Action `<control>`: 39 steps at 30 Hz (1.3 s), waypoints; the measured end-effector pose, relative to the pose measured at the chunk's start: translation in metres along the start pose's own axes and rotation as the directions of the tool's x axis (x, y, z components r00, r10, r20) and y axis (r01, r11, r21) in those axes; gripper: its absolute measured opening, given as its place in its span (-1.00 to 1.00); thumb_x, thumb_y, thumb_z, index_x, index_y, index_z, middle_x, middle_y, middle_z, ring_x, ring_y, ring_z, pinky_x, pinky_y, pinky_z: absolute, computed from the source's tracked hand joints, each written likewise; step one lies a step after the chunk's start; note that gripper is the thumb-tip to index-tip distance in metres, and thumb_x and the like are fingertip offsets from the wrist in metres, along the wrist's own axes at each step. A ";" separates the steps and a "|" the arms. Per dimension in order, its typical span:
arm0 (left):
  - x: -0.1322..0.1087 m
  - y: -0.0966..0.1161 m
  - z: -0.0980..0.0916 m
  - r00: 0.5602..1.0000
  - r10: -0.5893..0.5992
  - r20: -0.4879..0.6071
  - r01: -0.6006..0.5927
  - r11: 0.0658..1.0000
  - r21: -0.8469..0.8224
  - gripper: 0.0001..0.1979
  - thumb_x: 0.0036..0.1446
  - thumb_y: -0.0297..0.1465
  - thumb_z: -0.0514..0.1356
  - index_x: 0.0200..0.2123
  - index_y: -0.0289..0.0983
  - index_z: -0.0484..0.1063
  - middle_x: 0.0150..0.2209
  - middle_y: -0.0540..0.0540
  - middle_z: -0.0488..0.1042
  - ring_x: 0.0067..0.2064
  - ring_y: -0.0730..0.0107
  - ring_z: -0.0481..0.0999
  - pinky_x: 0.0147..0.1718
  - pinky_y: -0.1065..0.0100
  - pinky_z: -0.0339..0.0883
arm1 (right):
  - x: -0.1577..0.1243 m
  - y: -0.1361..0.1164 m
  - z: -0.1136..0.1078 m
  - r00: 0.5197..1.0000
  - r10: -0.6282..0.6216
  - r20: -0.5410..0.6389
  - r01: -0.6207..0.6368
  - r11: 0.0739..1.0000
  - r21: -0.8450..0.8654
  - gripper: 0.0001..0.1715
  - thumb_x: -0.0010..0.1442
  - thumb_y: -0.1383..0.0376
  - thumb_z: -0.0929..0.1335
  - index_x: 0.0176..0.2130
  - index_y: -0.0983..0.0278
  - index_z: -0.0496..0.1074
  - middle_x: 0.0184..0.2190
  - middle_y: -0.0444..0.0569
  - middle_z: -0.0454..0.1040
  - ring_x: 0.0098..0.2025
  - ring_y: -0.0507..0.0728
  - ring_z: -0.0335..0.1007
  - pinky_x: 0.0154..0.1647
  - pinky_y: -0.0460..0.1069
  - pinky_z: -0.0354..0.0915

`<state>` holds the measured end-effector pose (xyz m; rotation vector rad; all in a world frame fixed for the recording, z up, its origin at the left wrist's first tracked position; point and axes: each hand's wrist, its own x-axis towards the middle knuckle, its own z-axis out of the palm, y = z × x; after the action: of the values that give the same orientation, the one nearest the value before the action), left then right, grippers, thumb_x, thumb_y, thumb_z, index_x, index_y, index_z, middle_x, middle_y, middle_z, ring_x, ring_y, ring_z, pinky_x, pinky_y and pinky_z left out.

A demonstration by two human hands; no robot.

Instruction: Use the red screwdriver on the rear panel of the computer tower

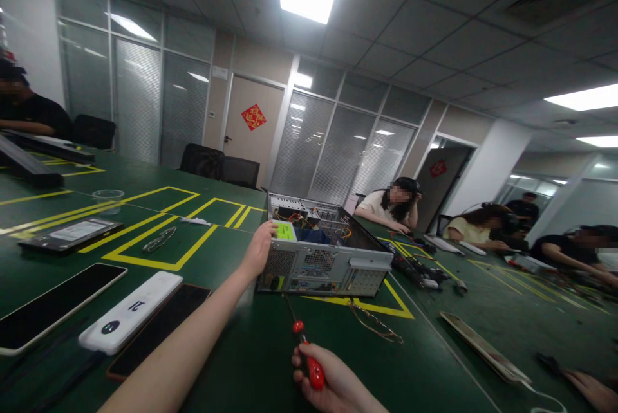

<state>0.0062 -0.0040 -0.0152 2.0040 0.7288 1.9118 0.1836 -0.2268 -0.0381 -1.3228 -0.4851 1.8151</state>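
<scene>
An open computer case [333,268] lies on the green table with its back panel facing me. My left hand [262,247] is at its top left corner, fingers curled over the edge beside a yellow-green label [285,231]. Loose wires and parts show inside the case. In front of the panel, my right hand [322,371] is closed around the red handle of a screwdriver [313,361]. Its thin shaft points toward the lower edge of the case; whether the tip touches it I cannot tell.
On the left lie a hard drive [72,234], a phone [58,303], a white power bank [130,313] and a dark phone [159,329]. A clear cup [107,201] stands behind. Thin cables [374,323] and another phone [485,347] lie right. Several people sit around.
</scene>
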 end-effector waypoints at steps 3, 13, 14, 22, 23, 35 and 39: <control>0.000 -0.001 0.001 1.000 0.001 -0.013 -0.001 1.000 -0.004 -0.56 0.42 -0.14 -0.15 -0.20 -0.22 0.44 0.02 -0.23 0.54 0.24 0.14 0.42 0.29 -0.02 0.24 | 0.001 0.000 -0.001 1.000 0.015 0.008 -0.014 0.998 -0.067 -0.75 0.17 0.26 0.48 -0.31 0.30 0.35 -0.47 -0.12 0.50 -0.64 -0.13 0.25 -0.69 -0.26 -0.03; 0.000 0.000 0.000 1.000 -0.022 0.000 0.022 1.000 -0.007 -0.55 0.42 -0.13 -0.15 -0.20 -0.21 0.45 0.04 -0.23 0.53 0.26 0.12 0.39 0.30 -0.03 0.22 | -0.007 -0.001 -0.005 0.911 0.049 0.409 -0.034 0.998 -0.044 -0.28 -0.24 0.51 0.51 -0.05 0.27 0.35 -0.19 0.05 0.62 -0.28 0.06 0.56 -0.17 -0.05 0.32; 0.000 0.001 0.000 1.000 -0.021 0.002 0.021 1.000 -0.007 -0.55 0.42 -0.13 -0.16 -0.20 -0.21 0.45 0.04 -0.23 0.53 0.26 0.12 0.39 0.30 -0.03 0.22 | -0.008 -0.001 -0.006 0.905 0.040 0.423 -0.016 0.998 -0.062 -0.21 -0.23 0.49 0.55 0.00 0.26 0.33 -0.17 0.08 0.62 -0.23 0.08 0.57 -0.11 -0.03 0.32; 0.000 -0.001 0.001 1.000 -0.019 -0.006 0.019 1.000 -0.017 -0.55 0.42 -0.13 -0.15 -0.19 -0.22 0.45 0.05 -0.23 0.53 0.26 0.11 0.39 0.31 -0.05 0.21 | 0.009 0.005 -0.014 0.979 0.032 0.201 -0.018 0.998 -0.067 -0.55 -0.08 0.24 0.60 -0.27 0.33 0.41 -0.53 -0.15 0.46 -0.56 -0.05 0.36 -0.52 -0.15 0.18; 0.000 -0.001 0.001 1.000 -0.016 -0.004 0.016 1.000 -0.019 -0.55 0.42 -0.12 -0.15 -0.19 -0.22 0.45 0.04 -0.23 0.53 0.25 0.10 0.39 0.31 -0.05 0.21 | 0.010 0.006 -0.014 0.984 0.040 0.175 -0.033 0.998 -0.044 -0.58 -0.06 0.26 0.59 -0.30 0.32 0.39 -0.50 -0.12 0.49 -0.55 -0.04 0.39 -0.54 -0.16 0.16; 0.000 -0.001 0.001 1.000 -0.025 -0.008 0.025 1.000 -0.011 -0.54 0.42 -0.11 -0.15 -0.19 -0.21 0.45 0.04 -0.22 0.53 0.26 0.12 0.39 0.31 -0.01 0.21 | -0.005 -0.002 -0.008 0.908 0.094 0.408 -0.090 0.996 -0.029 -0.51 -0.12 0.40 0.45 -0.12 0.33 0.44 -0.23 0.05 0.57 -0.40 0.04 0.49 -0.47 -0.13 0.12; 0.000 -0.001 0.000 1.000 -0.023 0.001 0.023 1.000 -0.009 -0.54 0.42 -0.11 -0.15 -0.20 -0.21 0.45 0.04 -0.22 0.53 0.26 0.13 0.39 0.31 -0.02 0.21 | -0.010 -0.002 -0.001 0.888 0.030 0.459 -0.004 0.998 -0.057 -0.42 -0.16 0.46 0.50 -0.08 0.35 0.41 -0.15 0.10 0.57 -0.29 0.08 0.55 -0.31 -0.08 0.20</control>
<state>0.0064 -0.0035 -0.0157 1.9827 0.7387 1.8982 0.1869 -0.2340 -0.0312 -0.9217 -0.7814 2.1493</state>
